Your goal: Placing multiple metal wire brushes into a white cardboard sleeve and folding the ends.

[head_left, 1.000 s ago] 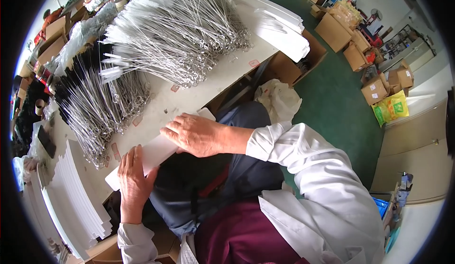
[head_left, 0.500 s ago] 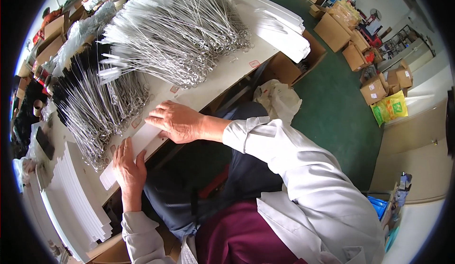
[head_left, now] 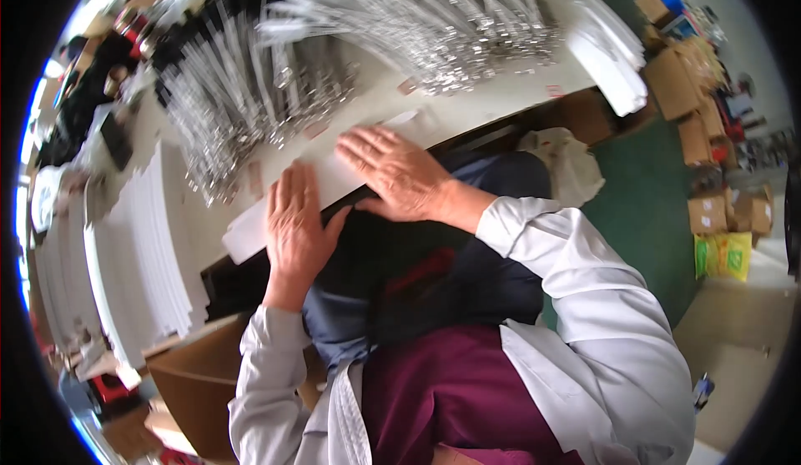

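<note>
A long, narrow, flat white sleeve or carton [head_left: 249, 233] lies along the table's near edge. My left hand [head_left: 296, 230] rests flat across it, fingers straight and thumb out to the side. Farther right, my right hand [head_left: 394, 175] lies flat on the same piece, fingers stretched and thumb apart. A thin pale tip [head_left: 402, 119] shows just past the right hand's fingers. Beyond the hands lie thin wire-handled brushes with looped ends: a dark-bristled pile [head_left: 242, 90] and a larger white-bristled pile [head_left: 450, 27]. What lies under the palms is hidden.
Stacked white flat cartons [head_left: 142, 240] stand at the left, and more white cartons [head_left: 607, 52] lie at the table's far right. An open cardboard box [head_left: 196, 382] sits below on the left. A pale plastic bag [head_left: 567, 165] hangs by my knee; boxes [head_left: 709, 215] line the right.
My view has turned, so the table appears shifted right and up. My right hand's bent fingers have flattened onto the white piece, and a pale tip now shows beyond them. The left stays flat.
</note>
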Demonstrator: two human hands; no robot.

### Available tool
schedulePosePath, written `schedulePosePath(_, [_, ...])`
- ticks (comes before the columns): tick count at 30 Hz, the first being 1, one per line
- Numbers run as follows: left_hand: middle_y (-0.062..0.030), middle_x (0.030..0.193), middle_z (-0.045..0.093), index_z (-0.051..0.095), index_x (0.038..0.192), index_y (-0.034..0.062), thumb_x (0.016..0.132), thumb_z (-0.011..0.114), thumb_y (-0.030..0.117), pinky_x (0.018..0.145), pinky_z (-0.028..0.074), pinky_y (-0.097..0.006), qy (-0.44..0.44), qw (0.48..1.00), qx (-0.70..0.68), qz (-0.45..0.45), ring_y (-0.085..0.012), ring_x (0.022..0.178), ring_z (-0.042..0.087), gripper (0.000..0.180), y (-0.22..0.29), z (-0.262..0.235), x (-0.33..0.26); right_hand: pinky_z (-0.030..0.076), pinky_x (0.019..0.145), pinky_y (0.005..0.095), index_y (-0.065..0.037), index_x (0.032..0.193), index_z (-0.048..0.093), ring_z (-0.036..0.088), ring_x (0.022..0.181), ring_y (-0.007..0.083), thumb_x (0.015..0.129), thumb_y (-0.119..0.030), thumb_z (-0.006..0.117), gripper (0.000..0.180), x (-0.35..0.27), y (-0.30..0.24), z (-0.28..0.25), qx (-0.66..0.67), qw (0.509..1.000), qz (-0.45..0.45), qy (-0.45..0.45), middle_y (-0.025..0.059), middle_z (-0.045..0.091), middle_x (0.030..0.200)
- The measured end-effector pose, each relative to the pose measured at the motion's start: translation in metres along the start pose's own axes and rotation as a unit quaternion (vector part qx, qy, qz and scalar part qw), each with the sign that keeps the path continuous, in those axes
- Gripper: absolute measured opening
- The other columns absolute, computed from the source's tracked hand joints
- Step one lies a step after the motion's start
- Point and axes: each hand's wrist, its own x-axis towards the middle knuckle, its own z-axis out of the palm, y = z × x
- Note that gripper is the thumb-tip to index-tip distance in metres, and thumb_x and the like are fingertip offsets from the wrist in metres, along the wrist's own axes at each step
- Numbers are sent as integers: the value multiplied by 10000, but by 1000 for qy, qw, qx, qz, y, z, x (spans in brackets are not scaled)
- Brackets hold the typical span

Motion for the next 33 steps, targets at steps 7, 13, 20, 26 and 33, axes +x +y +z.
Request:
schedulePosePath(7, [-271, 1540, 427, 365, 1518, -41, 853, 785, 234, 1169, 334, -566, -11, 996, 64, -53, -458, 1412, 419, 834, -61, -25, -50, 246, 1257, 451, 54, 1530, 370, 352, 1491, 332, 927, -482, 680, 865, -36, 36, -15, -84, 995, 60, 5, 199, 406, 1581])
schedulePosePath(13, [-284, 1487, 465, 393, 1475, -63, 849, 765, 184, 1171, 339, -557, -35, 991, 109, -62, -463, 1379, 447, 769, -56, -30, -57, 320, 1214, 462, 39, 1435, 502, 472, 1396, 318, 948, -340, 668, 639, -36, 39, -7, -44, 995, 38, 81, 181, 530, 1469])
schedulePosePath(20, [-278, 1204, 638, 557, 1270, -82, 794, 795, 178, 1024, 479, -497, -121, 985, -124, 7, -458, 1152, 603, 592, 8, -90, -40, 425, 1144, 466, -18, 1225, 686, 616, 1212, 261, 821, -51, 700, 406, -31, 6, -25, 18, 989, -76, 129, 91, 686, 1236])
schedulePosePath(26, [-258, 1018, 687, 565, 1220, -42, 785, 832, 246, 852, 543, -473, -197, 948, -230, -95, -435, 959, 677, 587, 29, -71, -7, 418, 1134, 471, -24, 1225, 678, 589, 1236, 300, 876, -189, 697, 387, -19, -38, -30, 64, 981, -114, 140, 112, 657, 1264])
schedulePosePath(33, [-220, 974, 693, 576, 1200, -6, 757, 866, 225, 774, 561, -431, -120, 948, -261, -139, -392, 886, 703, 578, 48, -50, -28, 527, 930, 413, -23, 1317, 617, 625, 1107, 319, 797, -175, 848, 589, -63, -51, -16, 140, 962, 83, 218, 134, 626, 1238])
